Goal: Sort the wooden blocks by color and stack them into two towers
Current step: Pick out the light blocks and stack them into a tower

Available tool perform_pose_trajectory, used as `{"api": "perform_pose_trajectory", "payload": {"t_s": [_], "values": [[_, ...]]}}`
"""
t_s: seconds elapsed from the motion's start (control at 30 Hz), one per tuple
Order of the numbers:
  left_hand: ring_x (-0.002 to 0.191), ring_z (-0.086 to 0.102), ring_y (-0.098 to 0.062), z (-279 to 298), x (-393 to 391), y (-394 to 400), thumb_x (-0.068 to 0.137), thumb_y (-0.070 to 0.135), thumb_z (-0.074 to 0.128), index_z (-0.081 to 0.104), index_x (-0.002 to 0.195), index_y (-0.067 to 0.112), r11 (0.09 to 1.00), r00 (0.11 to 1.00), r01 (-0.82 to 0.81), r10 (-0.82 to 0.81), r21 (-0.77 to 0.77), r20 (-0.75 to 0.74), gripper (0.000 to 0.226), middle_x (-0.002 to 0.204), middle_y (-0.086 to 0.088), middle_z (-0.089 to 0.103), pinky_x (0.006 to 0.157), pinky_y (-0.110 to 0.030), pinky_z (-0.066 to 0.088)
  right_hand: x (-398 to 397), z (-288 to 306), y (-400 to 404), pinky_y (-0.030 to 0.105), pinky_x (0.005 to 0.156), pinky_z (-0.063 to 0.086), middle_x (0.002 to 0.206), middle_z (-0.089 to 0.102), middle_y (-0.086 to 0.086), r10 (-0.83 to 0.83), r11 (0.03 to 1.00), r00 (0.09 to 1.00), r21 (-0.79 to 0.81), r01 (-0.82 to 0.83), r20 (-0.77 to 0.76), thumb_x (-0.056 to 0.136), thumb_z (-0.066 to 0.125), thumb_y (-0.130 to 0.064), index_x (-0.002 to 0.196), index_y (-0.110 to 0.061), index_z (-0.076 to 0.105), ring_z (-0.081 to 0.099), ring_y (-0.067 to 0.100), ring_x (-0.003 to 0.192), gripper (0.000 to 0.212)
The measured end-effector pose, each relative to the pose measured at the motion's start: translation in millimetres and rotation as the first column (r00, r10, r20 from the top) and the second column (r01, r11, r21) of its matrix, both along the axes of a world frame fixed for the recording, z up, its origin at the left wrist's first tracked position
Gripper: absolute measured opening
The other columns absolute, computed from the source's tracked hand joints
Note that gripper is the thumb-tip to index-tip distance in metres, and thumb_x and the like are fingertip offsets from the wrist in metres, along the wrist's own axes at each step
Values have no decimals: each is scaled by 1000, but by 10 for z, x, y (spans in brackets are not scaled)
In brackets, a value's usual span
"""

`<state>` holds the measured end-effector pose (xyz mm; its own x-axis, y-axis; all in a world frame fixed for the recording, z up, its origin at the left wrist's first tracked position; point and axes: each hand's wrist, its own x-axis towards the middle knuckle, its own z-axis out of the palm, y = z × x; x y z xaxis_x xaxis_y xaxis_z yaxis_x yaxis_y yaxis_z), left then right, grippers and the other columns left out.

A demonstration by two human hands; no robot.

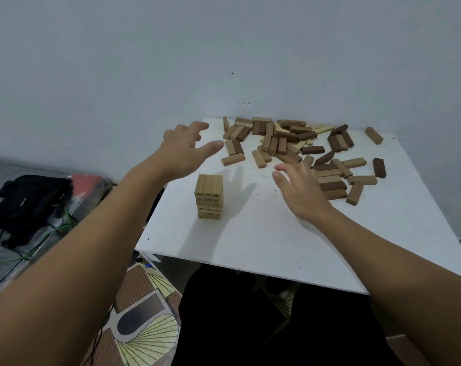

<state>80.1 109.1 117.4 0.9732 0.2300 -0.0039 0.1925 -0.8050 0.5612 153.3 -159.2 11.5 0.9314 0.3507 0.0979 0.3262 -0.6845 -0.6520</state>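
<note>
Both hands hover empty with fingers spread: the left hand (pixel 183 147) at frame centre-left above the white table (pixel 250 241), the right hand (pixel 299 190) just right of centre. A light-wood tower (pixel 209 196) stands between and below them. Loose light and dark wooden blocks (pixel 298 146) lie scattered toward the table's upper right.

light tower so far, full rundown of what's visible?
The light tower is a short upright stack of pale tan wooden blocks, about six layers, with the top layer's blocks laid side by side. It looks straight, edges flush. It stands on the white table, towards its left side, apart from the loose pile. Neither hand touches it.
</note>
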Motion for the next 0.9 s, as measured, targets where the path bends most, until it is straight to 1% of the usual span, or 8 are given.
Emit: {"api": "perform_pose_trajectory", "payload": {"t_s": [0.07,0.17,0.27,0.37,0.47,0.67,0.8,0.9], "values": [[145,26,-33,28,112,-319,99,67,47,32,159,29,939,999,45,-50,342,6,73,156,-10,39,117,-50,27,60,-46,-232,45,112,30,144,47,8,-52,994,998,-97,56,42,107,41,-49,142,-27,56,33,30,140,45],[146,25,-36,-47,274,-803,99,68,44,28,160,27,844,987,151,-153,514,-37,76,160,-13,32,118,-50,24,192,-137,-571,46,118,23,149,47,9,-73,967,992,-236,96,106,105,41,-51,142,-24,56,29,30,145,48],[151,20,-36,-264,491,-1201,99,70,41,26,161,27,836,970,243,-204,492,-132,76,164,-14,29,120,-53,21,335,-178,-877,50,122,20,157,41,9,-57,955,990,-283,93,131,103,38,-56,138,-25,58,21,30,151,51],[152,20,-38,-551,748,-1517,100,70,38,22,163,27,861,961,263,-196,435,-194,77,167,-14,25,122,-56,21,471,-174,-1108,50,122,20,166,28,6,-47,942,994,-326,76,97,104,36,-57,148,-29,48,24,33,149,53],[151,22,-39,-840,1032,-1764,104,64,34,23,162,29,884,962,251,-184,393,-202,68,165,-16,27,120,-56,22,671,-214,-1271,51,123,19,166,29,3,12,922,991,-386,40,130,103,32,-58,153,-31,41,23,29,151,58],[144,22,-39,-1209,1613,-1989,106,59,30,51,146,30,949,997,74,-63,307,-45,54,152,-17,37,121,-54,19,1138,-208,-1335,50,123,18,163,34,8,56,915,990,-404,2,133,105,34,-55,154,-34,42,27,32,149,53],[144,21,-37,-1358,1925,-1974,107,54,34,47,151,36,942,998,-6,-16,336,64,49,154,-12,33,120,-52,12,1513,-181,-1231,48,117,24,157,41,4,88,917,988,-397,-30,128,106,36,-53,151,-38,45,33,31,142,48],[145,17,-35,-1507,2005,-1973,106,56,35,51,147,43,958,993,-38,4,285,119,46,157,-9,28,120,-52,10,1744,-141,-1127,47,114,27,149,46,3,93,928,987,-370,-39,130,108,35,-50,147,-37,51,35,29,138,44]]}}
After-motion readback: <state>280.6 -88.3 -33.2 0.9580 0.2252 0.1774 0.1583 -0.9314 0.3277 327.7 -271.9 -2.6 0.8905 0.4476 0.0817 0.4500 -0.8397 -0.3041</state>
